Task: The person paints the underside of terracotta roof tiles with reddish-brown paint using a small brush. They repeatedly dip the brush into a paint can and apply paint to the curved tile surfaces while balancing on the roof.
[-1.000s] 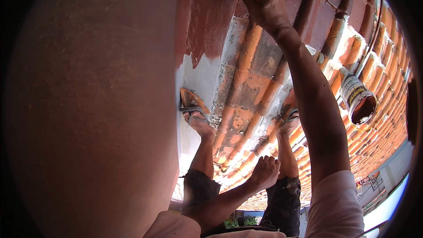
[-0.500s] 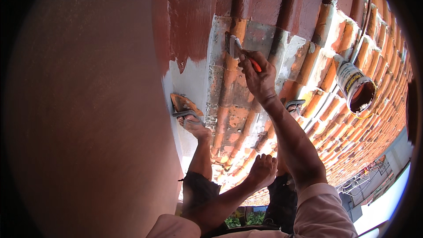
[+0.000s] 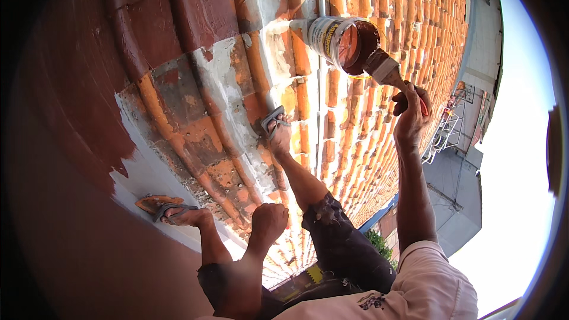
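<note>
My right hand (image 3: 412,112) is closed around the orange-tipped handle of a wide paintbrush (image 3: 386,72). Dark reddish-brown paint coats the bristles, which are at the mouth of a paint bucket (image 3: 325,37). This pale, printed plastic bucket lies tilted on the tiles, its mouth toward me, with reddish-brown paint inside. Lower down, my left hand (image 3: 269,223) is curled into a fist in front of the tiles, and no object shows in it. Bare orange roof tiles (image 3: 204,139) lie between my feet and the freshly painted reddish-brown tiles (image 3: 204,9).
A reddish-brown wall (image 3: 77,201) rises on the left, with a grey-white strip (image 3: 145,175) along its foot. My sandalled feet stand apart on the sloping roof, the left by a broken tile piece (image 3: 153,202). A pale pipe (image 3: 322,104) runs down the tiles. Metal racks (image 3: 447,127) stand beyond.
My right hand has carried the paintbrush from the bare tiles by the wall rightward to the bucket's mouth. The view has swung right. My left hand remains a fist.
</note>
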Demonstrator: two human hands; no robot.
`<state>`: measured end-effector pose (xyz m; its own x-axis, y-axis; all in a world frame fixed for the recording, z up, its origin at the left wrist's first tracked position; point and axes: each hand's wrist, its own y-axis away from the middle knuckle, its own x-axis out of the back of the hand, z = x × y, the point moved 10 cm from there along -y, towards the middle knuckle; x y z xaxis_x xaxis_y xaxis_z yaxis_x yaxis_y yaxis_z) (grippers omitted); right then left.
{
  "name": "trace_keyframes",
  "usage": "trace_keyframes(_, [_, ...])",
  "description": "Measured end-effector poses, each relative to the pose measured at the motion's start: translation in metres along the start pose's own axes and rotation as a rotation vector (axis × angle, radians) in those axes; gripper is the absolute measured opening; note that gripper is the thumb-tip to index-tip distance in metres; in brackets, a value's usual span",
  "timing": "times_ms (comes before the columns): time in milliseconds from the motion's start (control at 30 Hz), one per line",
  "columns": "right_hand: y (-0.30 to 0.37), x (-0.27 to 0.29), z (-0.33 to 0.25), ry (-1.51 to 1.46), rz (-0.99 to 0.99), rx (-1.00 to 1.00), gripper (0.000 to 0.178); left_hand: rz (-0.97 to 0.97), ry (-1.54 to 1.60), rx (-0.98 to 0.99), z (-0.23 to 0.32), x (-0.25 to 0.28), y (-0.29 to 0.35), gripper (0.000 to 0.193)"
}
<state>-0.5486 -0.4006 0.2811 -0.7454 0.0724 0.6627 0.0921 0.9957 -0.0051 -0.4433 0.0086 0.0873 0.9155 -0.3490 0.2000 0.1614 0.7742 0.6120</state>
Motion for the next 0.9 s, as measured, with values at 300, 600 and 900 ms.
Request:
trace_keyframes(300, [-0.103,-0.076,0.165,-0.031,-0.086,-0.277,0.031,0.043,-0.065,0.046,-0.017,-0.004,-0.01,0.015])
trace_keyframes(600, [-0.051,-0.028,0.13,-0.491,-0.109,-0.369,0.03,-0.001,-0.095,0.033,-0.009,-0.008,-0.01,0.026])
trace_keyframes(900, [0.167,-0.279,0.023,-0.389,-0.858,-0.194,0.031,0.107,-0.148,0.044,-0.005,-0.01,0.012,0.018])
